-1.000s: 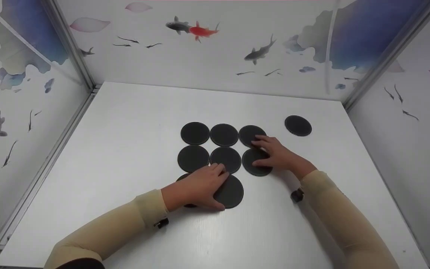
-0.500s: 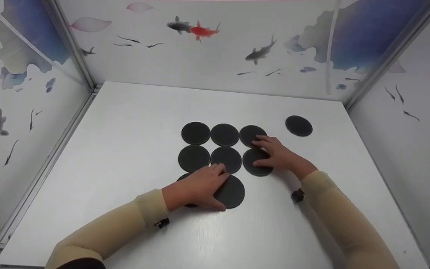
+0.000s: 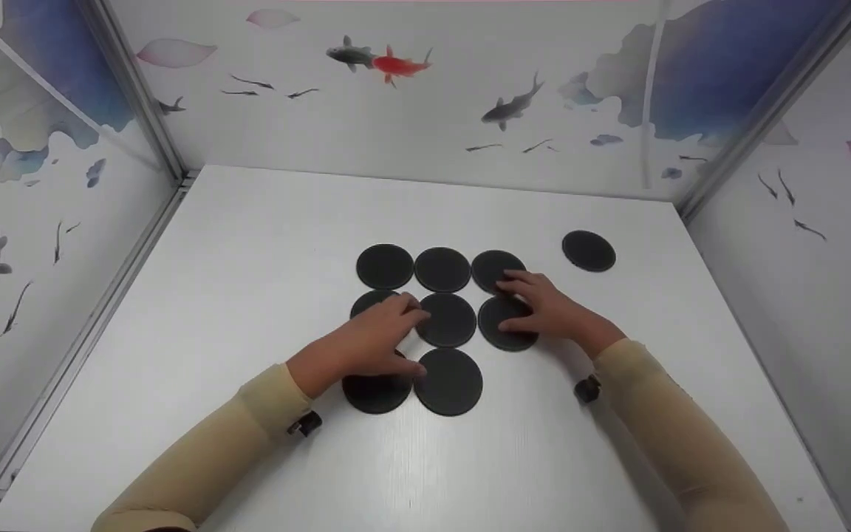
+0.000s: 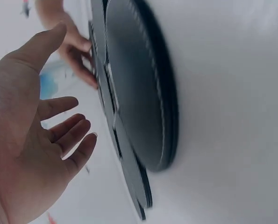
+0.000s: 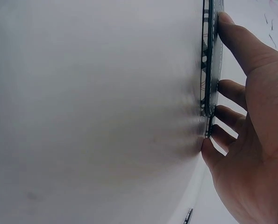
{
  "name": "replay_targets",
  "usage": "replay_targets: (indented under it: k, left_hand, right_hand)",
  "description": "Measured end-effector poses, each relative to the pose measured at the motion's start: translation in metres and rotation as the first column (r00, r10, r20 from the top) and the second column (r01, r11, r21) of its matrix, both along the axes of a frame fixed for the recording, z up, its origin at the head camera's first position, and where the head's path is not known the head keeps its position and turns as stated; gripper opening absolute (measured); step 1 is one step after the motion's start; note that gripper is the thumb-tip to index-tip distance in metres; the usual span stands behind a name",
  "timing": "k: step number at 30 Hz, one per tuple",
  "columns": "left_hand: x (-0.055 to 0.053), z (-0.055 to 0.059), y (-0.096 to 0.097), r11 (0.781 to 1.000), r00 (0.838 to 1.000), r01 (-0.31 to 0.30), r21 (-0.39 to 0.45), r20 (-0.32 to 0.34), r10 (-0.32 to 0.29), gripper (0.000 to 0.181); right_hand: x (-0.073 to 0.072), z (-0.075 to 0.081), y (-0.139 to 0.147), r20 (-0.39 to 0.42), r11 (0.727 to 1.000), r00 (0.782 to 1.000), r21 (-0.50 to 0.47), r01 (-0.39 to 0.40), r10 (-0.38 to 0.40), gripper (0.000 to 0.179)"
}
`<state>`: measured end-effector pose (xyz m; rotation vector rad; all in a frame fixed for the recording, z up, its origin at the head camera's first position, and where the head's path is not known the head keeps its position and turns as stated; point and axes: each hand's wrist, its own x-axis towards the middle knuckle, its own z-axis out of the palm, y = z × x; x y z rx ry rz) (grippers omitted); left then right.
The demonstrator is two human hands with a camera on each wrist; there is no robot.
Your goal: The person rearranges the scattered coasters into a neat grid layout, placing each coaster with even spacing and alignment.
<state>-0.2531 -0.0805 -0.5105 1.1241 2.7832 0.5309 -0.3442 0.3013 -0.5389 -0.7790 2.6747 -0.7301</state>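
Note:
Round black coasters with stitched edges lie flat in rows on the white table. My left hand (image 3: 366, 340) hovers over the left side, its fingers loosely spread. It partly hides the middle-left coaster and the top of the bottom-left coaster (image 3: 375, 395). Its thumb overlaps the edge of the bottom-right coaster (image 3: 451, 383). In the left wrist view, that hand's fingers and thumb stand apart from the nearest coaster (image 4: 134, 88). My right hand (image 3: 549, 309) rests its thumb on the middle-right coaster (image 3: 498, 336), with fingertips reaching the top-right coaster (image 3: 490, 267). In the right wrist view its fingertips meet the coaster edges.
One more coaster (image 3: 588, 251) lies apart at the back right of the table (image 3: 263, 222). Panels printed with fish and petals enclose the back and both sides, and metal posts (image 3: 152, 111) stand at the corners.
My left hand has lifted off the bottom-right coaster and moved left and slightly back, uncovering more of the bottom coasters and centre coaster. The right hand has stayed in place.

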Motion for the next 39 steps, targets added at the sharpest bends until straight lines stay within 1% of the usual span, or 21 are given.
replay_targets:
  k: [2, 4, 9, 11, 14, 17, 21, 22, 26, 29, 33, 39]
  left_hand:
    - [-0.003, 0.004, -0.011, 1.000, 1.000, -0.019, 0.013, 0.018, 0.019, 0.091]
    - [-0.006, 0.004, -0.021, 0.999, 0.999, -0.033, 0.036, 0.038, 0.032, 0.090]
    - [-0.008, -0.001, -0.046, 0.993, 0.989, -0.092, 0.070, 0.122, 0.083, 0.095]
    - [-0.009, -0.002, -0.053, 0.991, 0.983, -0.117, 0.060, 0.149, 0.107, 0.099]
    - [-0.011, -0.006, -0.059, 0.990, 0.977, -0.136, 0.039, 0.169, 0.127, 0.104]
    - [-0.013, -0.012, -0.062, 0.991, 0.974, -0.134, -0.001, 0.185, 0.131, 0.111]
    - [-0.013, -0.019, -0.062, 0.993, 0.971, -0.108, -0.042, 0.212, 0.114, 0.118]
    - [-0.013, -0.020, -0.061, 0.994, 0.971, -0.101, -0.050, 0.212, 0.109, 0.118]
    - [-0.014, -0.025, -0.059, 0.991, 0.979, -0.081, -0.110, 0.180, 0.100, 0.120]
    - [-0.013, -0.024, -0.058, 0.988, 0.979, -0.082, -0.132, 0.175, 0.105, 0.120]
    - [-0.014, -0.020, -0.057, 0.984, 0.976, -0.095, -0.154, 0.183, 0.122, 0.121]
    - [-0.019, -0.016, -0.057, 0.983, 0.981, -0.100, -0.155, 0.151, 0.124, 0.120]
  right_hand:
    - [0.002, 0.001, -0.001, 0.007, 1.000, 1.000, -0.001, 0.001, -0.001, 0.090]
    - [0.004, 0.000, -0.001, 0.015, 1.000, 1.000, 0.001, 0.004, -0.004, 0.089]
    - [0.007, -0.008, -0.001, 0.015, 1.000, 1.000, 0.016, -0.005, 0.005, 0.089]
    - [0.007, -0.010, -0.001, 0.011, 1.000, 1.000, 0.021, -0.009, 0.009, 0.089]
    - [0.007, -0.010, -0.001, 0.011, 1.000, 1.000, 0.023, -0.010, 0.009, 0.088]
    - [0.007, -0.011, -0.001, 0.011, 1.000, 1.000, 0.020, -0.007, 0.007, 0.088]
    - [0.007, -0.010, -0.001, 0.006, 1.000, 1.000, 0.012, -0.011, 0.010, 0.088]
    - [0.006, -0.009, -0.001, 0.003, 1.000, 1.000, 0.010, -0.010, 0.010, 0.088]
    - [0.005, -0.010, 0.001, -0.016, 1.000, 1.000, 0.010, -0.011, 0.011, 0.088]
    - [0.005, -0.010, 0.002, -0.014, 1.000, 1.000, 0.014, -0.012, 0.012, 0.088]
    - [0.004, -0.007, 0.001, 0.001, 1.000, 1.000, 0.015, -0.013, 0.013, 0.089]
    - [-0.002, -0.003, 0.001, -0.029, 1.000, 1.000, 0.010, -0.007, 0.007, 0.087]
